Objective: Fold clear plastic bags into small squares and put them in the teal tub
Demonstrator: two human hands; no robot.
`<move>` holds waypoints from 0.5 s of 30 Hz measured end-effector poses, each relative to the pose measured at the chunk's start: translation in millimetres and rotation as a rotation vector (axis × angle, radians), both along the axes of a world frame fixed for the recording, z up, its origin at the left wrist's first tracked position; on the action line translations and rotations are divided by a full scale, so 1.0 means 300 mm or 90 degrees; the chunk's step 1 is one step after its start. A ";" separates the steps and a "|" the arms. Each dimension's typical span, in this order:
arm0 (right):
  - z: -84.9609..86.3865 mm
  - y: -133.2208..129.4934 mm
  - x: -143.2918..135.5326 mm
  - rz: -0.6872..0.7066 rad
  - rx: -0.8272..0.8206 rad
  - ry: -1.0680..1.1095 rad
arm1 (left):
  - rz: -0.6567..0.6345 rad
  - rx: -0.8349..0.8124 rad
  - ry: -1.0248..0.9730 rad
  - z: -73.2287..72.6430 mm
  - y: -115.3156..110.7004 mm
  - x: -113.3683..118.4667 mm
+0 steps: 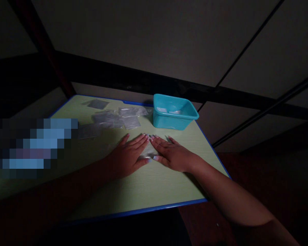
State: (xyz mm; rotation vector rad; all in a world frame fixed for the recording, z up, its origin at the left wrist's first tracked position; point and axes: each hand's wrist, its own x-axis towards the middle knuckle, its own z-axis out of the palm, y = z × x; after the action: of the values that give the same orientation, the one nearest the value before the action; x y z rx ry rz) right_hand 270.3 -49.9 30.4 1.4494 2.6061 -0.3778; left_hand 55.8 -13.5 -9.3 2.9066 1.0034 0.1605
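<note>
Lying palm down on the near side of the bin (166, 121), your left hand (125, 157) and right hand (177, 155) almost meet at the fingertips over a clear plastic packet (149, 150). Both hands are spread fairly flat with the fingers extended, and neither is closed around anything; whether a fingertip pins an edge of the plastic, you cannot tell from here. The packet lies on the table (154, 191), partly hidden under your fingers, a little nearer to you than the bin. It looks thin and very light, so expect it to feel soft and limp, to crinkle, and to slide easily on the smooth top. The film would probably crease or stretch before it broke, though a hard tug at a corner could tear it. Your best hold is a light pinch at a side edge, one fingertip sliding under while the other hand steadies the middle (those long nails may help lift the film, but could also nick it). More flat packets (107, 118) lie to the left of the bin, some overlapping, and pale pieces (161, 110) show inside it.
</note>
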 end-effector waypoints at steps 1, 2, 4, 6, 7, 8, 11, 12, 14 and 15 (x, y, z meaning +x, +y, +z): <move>0.003 -0.001 0.002 -0.002 -0.002 -0.002 | 0.000 -0.002 0.000 0.002 0.000 0.000; 0.007 -0.002 0.005 -0.005 -0.007 -0.008 | 0.000 -0.004 0.002 0.005 0.000 0.000; 0.020 -0.005 0.010 -0.017 -0.020 -0.030 | -0.002 -0.012 0.008 0.010 0.000 0.001; 0.035 -0.010 0.014 -0.033 -0.035 -0.050 | -0.003 -0.021 0.016 0.014 0.000 0.001; 0.042 -0.013 0.017 -0.040 -0.043 -0.054 | -0.003 -0.024 0.017 0.014 0.000 0.001; 0.047 -0.016 0.019 -0.045 -0.048 -0.053 | -0.002 -0.026 0.016 0.013 0.001 0.000; 0.055 -0.026 0.025 -0.060 -0.054 -0.053 | 0.000 -0.029 0.003 0.008 0.002 0.000; 0.056 -0.029 0.026 -0.067 -0.051 -0.057 | 0.001 -0.029 -0.001 0.008 0.003 0.000; 0.058 -0.035 0.025 -0.086 -0.047 -0.065 | 0.002 -0.034 0.001 0.009 0.003 0.001; 0.060 -0.037 0.022 -0.097 -0.048 -0.069 | 0.003 -0.036 0.006 0.011 0.002 0.001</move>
State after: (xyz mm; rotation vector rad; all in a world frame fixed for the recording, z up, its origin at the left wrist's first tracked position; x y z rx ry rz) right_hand 277.0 -60.8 48.3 1.6012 2.3798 -0.3981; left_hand 56.0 -12.9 -6.0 2.8571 0.9989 0.1171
